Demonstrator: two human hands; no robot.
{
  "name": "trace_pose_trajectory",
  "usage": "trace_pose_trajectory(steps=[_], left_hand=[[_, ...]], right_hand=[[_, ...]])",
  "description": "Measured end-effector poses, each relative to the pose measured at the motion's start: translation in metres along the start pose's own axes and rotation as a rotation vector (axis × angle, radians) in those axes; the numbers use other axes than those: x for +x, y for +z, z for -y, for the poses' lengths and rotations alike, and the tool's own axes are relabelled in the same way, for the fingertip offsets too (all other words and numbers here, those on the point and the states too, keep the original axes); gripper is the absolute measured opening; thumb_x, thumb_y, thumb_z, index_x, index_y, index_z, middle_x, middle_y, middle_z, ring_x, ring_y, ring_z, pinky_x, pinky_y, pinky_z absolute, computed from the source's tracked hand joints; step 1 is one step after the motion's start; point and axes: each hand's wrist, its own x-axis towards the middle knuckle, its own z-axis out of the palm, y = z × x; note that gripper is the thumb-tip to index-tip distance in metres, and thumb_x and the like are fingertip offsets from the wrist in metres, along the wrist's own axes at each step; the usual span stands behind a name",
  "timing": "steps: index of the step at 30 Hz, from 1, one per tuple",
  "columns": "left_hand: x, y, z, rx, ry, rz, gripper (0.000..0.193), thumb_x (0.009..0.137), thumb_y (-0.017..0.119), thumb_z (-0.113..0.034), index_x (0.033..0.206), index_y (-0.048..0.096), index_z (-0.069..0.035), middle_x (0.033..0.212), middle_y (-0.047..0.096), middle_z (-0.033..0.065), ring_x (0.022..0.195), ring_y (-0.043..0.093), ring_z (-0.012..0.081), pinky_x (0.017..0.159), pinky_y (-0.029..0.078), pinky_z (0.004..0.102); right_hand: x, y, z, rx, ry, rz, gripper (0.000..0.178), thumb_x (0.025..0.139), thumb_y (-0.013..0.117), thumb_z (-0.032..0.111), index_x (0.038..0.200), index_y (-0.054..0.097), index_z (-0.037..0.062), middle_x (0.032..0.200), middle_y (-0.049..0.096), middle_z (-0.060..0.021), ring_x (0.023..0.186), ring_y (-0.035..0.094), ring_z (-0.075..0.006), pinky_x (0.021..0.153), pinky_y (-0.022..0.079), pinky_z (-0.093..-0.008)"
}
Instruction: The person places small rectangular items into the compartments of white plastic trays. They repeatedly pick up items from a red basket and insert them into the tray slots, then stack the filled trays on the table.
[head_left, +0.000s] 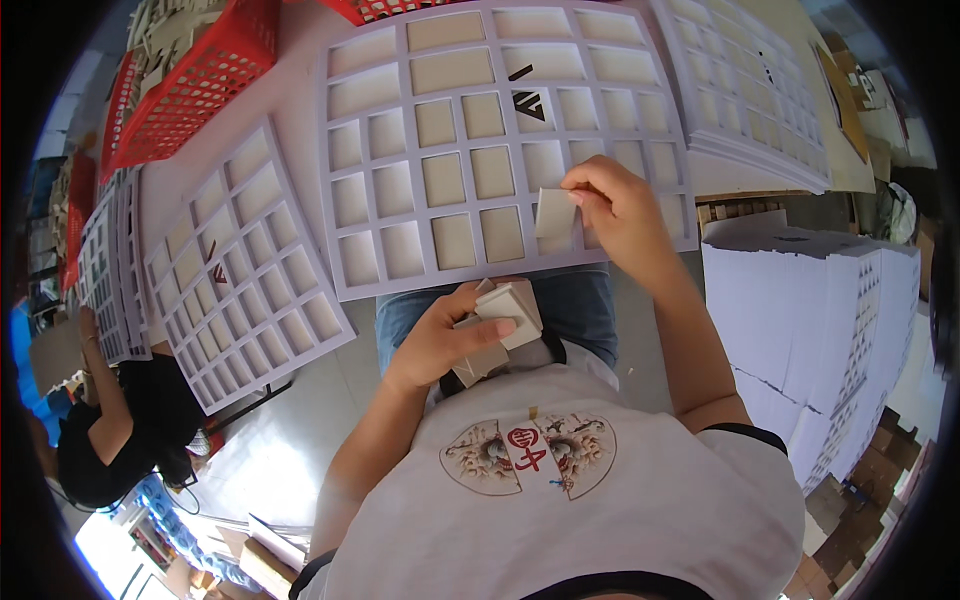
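Right hand (622, 205) pinches loose card square (554, 213) at fingertips, over near edge of die-cut grid sheet (500, 130); left hand (450, 340) curled around stack of squares (500, 325) at lap; most cells beyond fingers appear unpunched, so work seems early

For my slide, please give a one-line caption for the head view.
Right hand lifts a card piece from a die-cut sheet; left hand holds a stack.

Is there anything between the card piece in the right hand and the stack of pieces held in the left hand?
Nothing visible. The right hand pinches the card piece over the punched sheet; open space separates it from the stack in the left hand.
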Motion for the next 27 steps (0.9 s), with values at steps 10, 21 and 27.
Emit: trace_pose_trajectory(steps=[10,21,27], left_hand=[[0.0,-0.001,0.0,-0.087,-0.044,0.007,0.047,0.09,0.069,-0.02,0.133,0.058,-0.006,0.116,0.062,0.0018,0.106,0.054,0.0108,0.093,0.042,0.0279],[-0.013,-0.002,-0.011,-0.243,-0.102,0.053,0.045,0.089,0.069,-0.018,0.13,0.058,-0.002,0.124,0.057,0.0072,0.113,0.053,0.016,0.096,0.042,0.0311],[-0.005,0.013,-0.013,0.12,0.117,0.078,0.029,0.089,0.069,-0.014,0.114,0.066,0.001,0.139,0.045,0.0116,0.124,0.046,0.0213,0.102,0.038,0.0338]], right_hand=[[-0.026,-0.002,0.027,-0.76,-0.35,0.26,0.017,0.083,0.062,0.007,0.1,0.065,0.005,0.109,0.061,-0.0062,0.103,0.057,-0.0248,0.088,0.045,-0.0431],[-0.029,0.015,0.034,0.036,-0.262,0.23,0.027,0.085,0.068,0.012,0.112,0.068,0.0075,0.102,0.067,-0.0053,0.107,0.056,-0.0228,0.09,0.044,-0.037],[-0.05,0.006,0.044,0.266,0.008,0.412,0.011,0.084,0.069,0.008,0.094,0.069,0.0029,0.087,0.063,-0.0041,0.077,0.055,-0.0135,0.065,0.042,-0.0255]])
